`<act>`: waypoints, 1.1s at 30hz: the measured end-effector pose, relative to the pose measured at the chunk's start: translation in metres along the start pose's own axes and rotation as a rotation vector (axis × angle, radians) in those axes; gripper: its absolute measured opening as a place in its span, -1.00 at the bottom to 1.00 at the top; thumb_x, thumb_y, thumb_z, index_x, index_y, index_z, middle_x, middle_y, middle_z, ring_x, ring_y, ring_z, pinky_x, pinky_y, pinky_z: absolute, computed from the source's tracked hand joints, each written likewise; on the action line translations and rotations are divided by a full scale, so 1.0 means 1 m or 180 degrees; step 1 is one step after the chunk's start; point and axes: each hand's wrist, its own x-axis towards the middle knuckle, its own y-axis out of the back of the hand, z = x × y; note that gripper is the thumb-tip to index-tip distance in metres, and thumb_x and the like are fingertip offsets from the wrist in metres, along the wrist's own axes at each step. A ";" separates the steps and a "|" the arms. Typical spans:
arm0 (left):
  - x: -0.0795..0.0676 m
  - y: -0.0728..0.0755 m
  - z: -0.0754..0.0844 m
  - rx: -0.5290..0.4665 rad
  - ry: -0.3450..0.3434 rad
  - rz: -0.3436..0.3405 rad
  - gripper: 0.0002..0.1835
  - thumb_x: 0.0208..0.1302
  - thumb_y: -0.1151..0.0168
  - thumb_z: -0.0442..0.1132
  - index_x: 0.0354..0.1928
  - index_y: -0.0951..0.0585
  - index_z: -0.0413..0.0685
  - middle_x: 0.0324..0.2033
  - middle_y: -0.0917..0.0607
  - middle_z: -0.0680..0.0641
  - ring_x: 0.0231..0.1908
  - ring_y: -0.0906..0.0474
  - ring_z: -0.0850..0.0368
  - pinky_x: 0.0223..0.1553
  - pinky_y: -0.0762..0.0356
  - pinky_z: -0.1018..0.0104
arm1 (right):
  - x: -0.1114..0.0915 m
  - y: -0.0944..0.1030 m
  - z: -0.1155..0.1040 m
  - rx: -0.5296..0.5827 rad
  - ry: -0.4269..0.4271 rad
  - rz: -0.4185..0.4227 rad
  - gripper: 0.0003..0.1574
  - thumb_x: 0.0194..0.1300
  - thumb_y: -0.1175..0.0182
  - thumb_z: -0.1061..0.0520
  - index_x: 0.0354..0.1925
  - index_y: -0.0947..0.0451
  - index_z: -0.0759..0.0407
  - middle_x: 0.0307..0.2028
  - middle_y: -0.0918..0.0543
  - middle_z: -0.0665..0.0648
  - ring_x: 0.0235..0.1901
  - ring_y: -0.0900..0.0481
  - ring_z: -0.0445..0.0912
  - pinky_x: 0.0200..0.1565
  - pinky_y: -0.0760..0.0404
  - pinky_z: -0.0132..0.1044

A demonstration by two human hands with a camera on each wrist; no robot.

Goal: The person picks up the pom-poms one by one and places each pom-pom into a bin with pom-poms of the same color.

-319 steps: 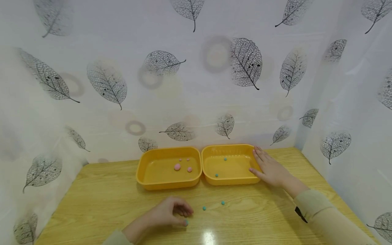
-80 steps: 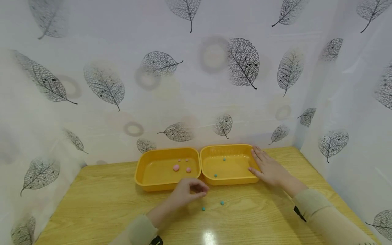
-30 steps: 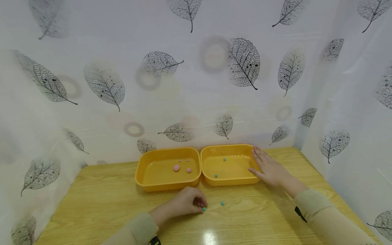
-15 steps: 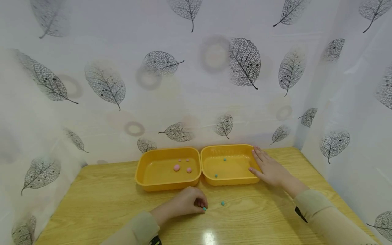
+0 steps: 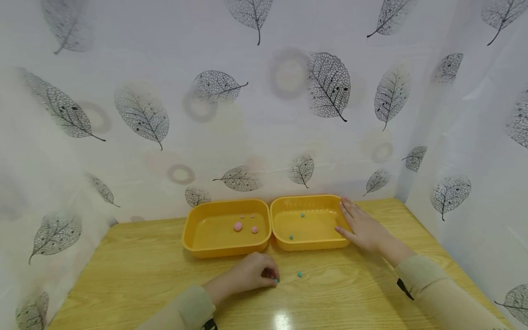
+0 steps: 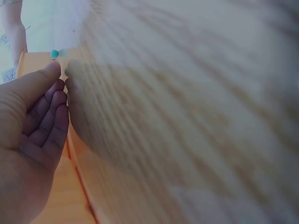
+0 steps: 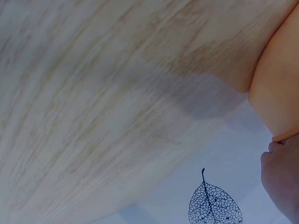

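Observation:
My left hand (image 5: 253, 272) is low over the table in front of the trays, pinching a small teal ball (image 5: 276, 281) between thumb and curled fingers; most of the ball is covered by the fingertips. A second teal ball (image 5: 299, 274) lies on the table to its right. In the left wrist view, a teal ball (image 6: 54, 53) shows just past the thumb tip. With straight fingers, my right hand (image 5: 365, 229) rests on the right end of the right yellow tray (image 5: 311, 245). Two teal balls, one at the back (image 5: 303, 215) and one nearer (image 5: 291, 237), lie inside that tray.
A left yellow tray (image 5: 224, 252) stands side by side with the right one and holds several pink balls, the largest pink ball (image 5: 238, 226) near its middle. Both trays sit near the back of the wooden table (image 5: 136, 270). A leaf-patterned curtain (image 5: 264, 128) hangs behind.
My left hand came down from near the left tray's front edge to the teal ball, and its fingers have closed around it. The right hand stays on the right tray.

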 end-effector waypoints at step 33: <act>0.017 0.031 0.020 -0.0110 -0.0319 0.0611 -0.91 0.36 -0.45 -0.37 -0.14 -0.81 -0.17 -0.22 -0.85 -0.03 -0.21 -0.72 0.30 -0.10 -0.71 0.56 | 0.000 -0.002 0.002 -0.0060 -0.0007 -0.0014 0.08 0.64 0.00 -0.27 0.60 0.00 0.56 0.65 0.03 0.53 0.64 0.02 0.43 0.61 -0.11 0.34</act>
